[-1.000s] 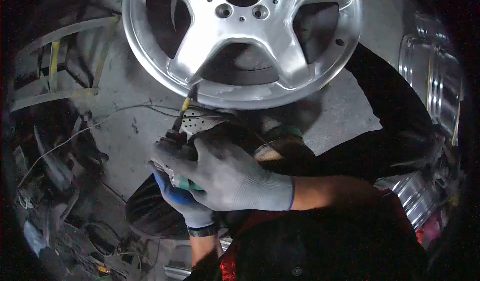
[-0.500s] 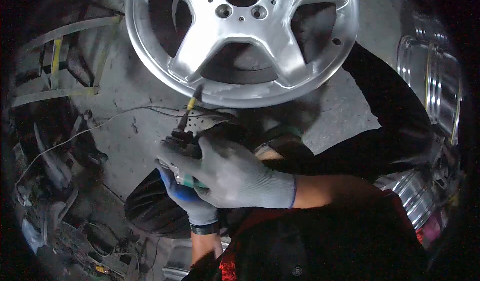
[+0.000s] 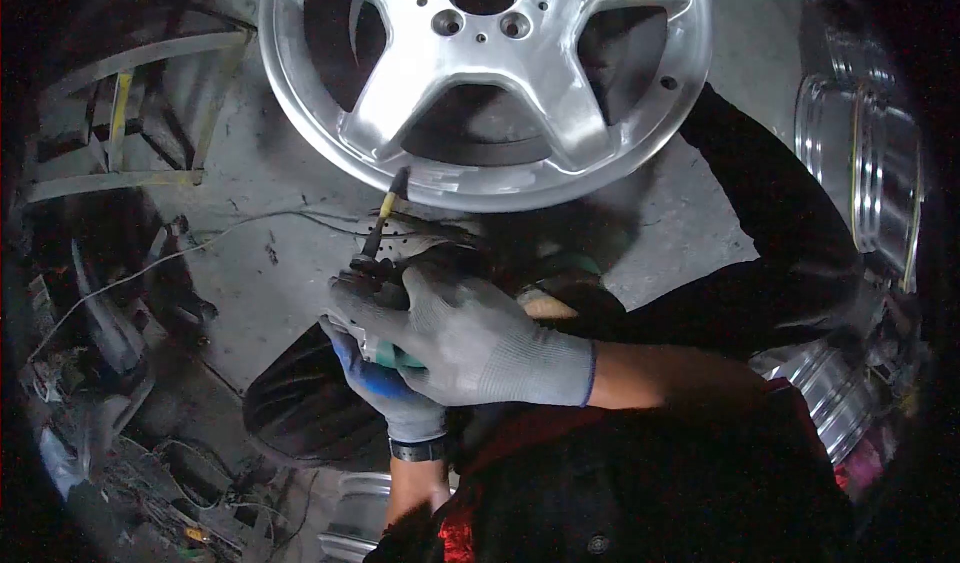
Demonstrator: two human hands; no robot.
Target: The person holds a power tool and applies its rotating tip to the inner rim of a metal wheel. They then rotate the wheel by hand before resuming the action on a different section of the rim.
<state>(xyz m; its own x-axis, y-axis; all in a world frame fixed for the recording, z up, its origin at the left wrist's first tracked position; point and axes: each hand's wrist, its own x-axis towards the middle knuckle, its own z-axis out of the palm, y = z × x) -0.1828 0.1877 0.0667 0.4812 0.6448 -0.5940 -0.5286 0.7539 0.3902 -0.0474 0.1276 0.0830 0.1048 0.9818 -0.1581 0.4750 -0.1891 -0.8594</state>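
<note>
A silver five-spoke wheel (image 3: 480, 59), cut off by the top edge of the view, is laid face up above a grey floor. Crossed, dark-clothed legs (image 3: 310, 403) are folded below the wheel. To its left, a frame (image 3: 110, 184) is placed; to its right, ribbed metal rims (image 3: 845, 163) are stood. Just below the wheel, a hand tool (image 3: 372, 246) is gripped in two gloved hands. By the right hand (image 3: 470, 338), the tool's body is clasped from above; by the left hand (image 3: 385, 388), it is cupped from beneath, its fingers partly hidden. The tool's dark tip (image 3: 403, 175) is held at the wheel's lower lip; whether metal is touched cannot be told. A thin cable (image 3: 200, 248) is strung below and left of the wheel. A dark watch (image 3: 417, 450) is worn on the left wrist.

If the tip were caught on the lip's edge, the metal could be gouged or the tool kicked back, as could happen through a tilted shaft or uneven pressure. If the grip were loosened, the lip could be marked.
</note>
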